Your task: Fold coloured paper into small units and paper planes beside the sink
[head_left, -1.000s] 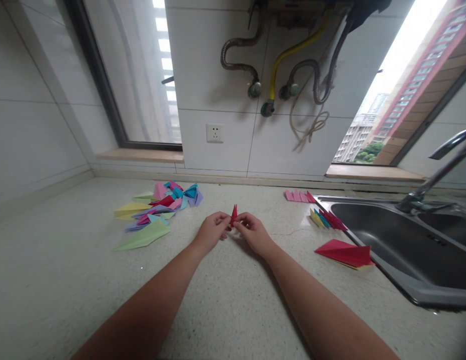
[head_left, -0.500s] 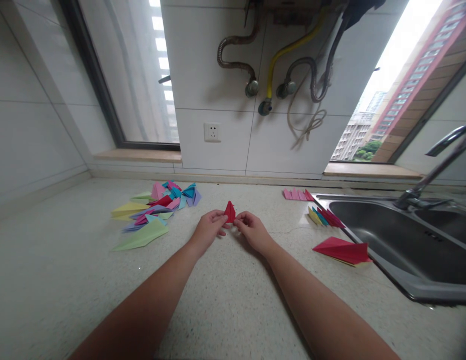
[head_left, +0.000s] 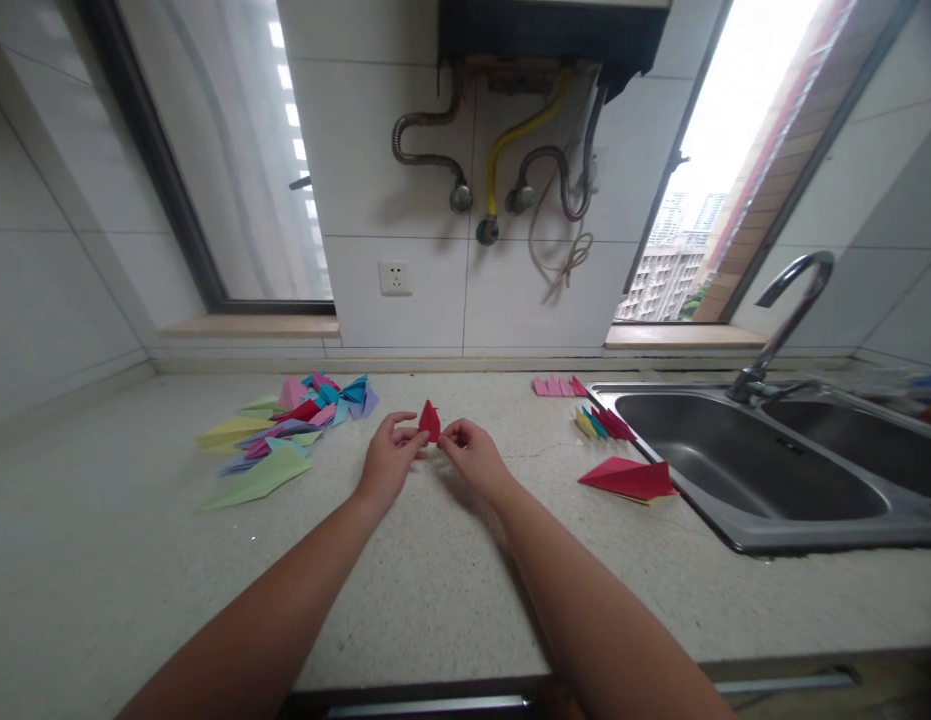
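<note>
Between my two hands, a small red folded paper piece point(head_left: 430, 421) stands with its pointed end up, just above the counter. My left hand point(head_left: 391, 452) pinches its lower left edge between thumb and fingers, and the index finger is raised off the paper. At the lower right edge, my right hand point(head_left: 469, 451) grips it with thumb and fingertips. Left of my hands lies a heap of folded papers in several colours, with a light green paper plane point(head_left: 266, 474) at its front. A red paper plane point(head_left: 627, 479) rests to the right, by the sink.
A steel sink point(head_left: 724, 530) with a faucet point(head_left: 791, 320) is set into the counter point(head_left: 405, 600) at the right. Small pink folded papers point(head_left: 559, 386) and yellow, blue and dark red ones point(head_left: 604, 423) lie near its edge. Pipes and a socket point(head_left: 395, 278) are on the wall behind.
The camera view has swung right and tilted, so everything appears further left. My left index finger has lifted away from the red paper. Both hands still hold it.
</note>
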`<action>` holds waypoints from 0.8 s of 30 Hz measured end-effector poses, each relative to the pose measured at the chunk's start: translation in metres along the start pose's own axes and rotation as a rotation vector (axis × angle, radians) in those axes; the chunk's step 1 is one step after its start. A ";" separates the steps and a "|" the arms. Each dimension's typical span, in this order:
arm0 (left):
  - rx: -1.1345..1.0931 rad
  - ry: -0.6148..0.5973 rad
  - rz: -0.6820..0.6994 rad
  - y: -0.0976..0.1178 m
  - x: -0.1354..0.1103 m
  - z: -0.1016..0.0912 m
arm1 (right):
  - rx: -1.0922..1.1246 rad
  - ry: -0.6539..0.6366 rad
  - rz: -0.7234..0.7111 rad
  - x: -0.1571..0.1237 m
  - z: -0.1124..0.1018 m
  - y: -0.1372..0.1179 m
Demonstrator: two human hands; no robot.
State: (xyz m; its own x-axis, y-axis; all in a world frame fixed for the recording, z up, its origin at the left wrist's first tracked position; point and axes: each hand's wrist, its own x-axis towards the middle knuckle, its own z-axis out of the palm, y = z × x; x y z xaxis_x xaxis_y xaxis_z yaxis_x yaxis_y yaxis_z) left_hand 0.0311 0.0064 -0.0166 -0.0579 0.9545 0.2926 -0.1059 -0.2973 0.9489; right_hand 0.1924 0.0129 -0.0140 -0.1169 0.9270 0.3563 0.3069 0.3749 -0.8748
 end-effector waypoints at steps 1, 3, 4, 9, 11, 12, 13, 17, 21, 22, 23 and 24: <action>-0.014 0.024 0.009 0.001 -0.001 0.001 | -0.048 -0.005 -0.004 -0.001 -0.003 -0.005; -0.037 0.058 0.014 0.000 -0.003 0.001 | -0.153 -0.030 -0.026 -0.005 -0.016 -0.020; -0.045 0.067 0.011 -0.001 -0.003 0.000 | -0.197 -0.056 -0.053 -0.007 -0.027 -0.030; -0.023 0.060 -0.027 -0.012 0.004 -0.001 | -0.323 -0.157 -0.155 -0.020 -0.105 -0.069; 0.021 0.026 -0.050 -0.016 0.013 0.004 | -0.350 -0.120 -0.195 -0.022 -0.130 -0.068; 0.043 0.008 -0.065 -0.018 0.019 0.009 | -0.347 -0.082 -0.201 -0.022 -0.137 -0.064; 0.062 -0.007 -0.079 -0.019 0.027 0.015 | -0.334 -0.043 -0.205 -0.022 -0.142 -0.057; 0.155 -0.037 -0.093 -0.025 0.071 0.052 | -0.238 0.156 -0.239 -0.022 -0.139 -0.025; 0.214 -0.062 -0.072 -0.042 0.115 0.105 | -0.307 0.317 -0.372 -0.025 -0.141 -0.008; 0.233 -0.071 -0.069 -0.049 0.123 0.119 | -0.345 0.330 -0.414 -0.026 -0.143 -0.007; 0.258 -0.080 -0.069 -0.056 0.130 0.132 | -0.383 0.334 -0.451 -0.026 -0.147 -0.007; 0.287 -0.090 -0.068 -0.064 0.136 0.145 | -0.417 0.334 -0.477 -0.027 -0.150 -0.007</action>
State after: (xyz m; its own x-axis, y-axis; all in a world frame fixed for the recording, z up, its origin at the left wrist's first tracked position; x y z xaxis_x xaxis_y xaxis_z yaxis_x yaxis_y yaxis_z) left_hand 0.1741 0.1586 -0.0199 0.0289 0.9741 0.2242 0.1794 -0.2257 0.9575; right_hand 0.3352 -0.0157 0.0313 -0.0537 0.5862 0.8084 0.6373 0.6434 -0.4242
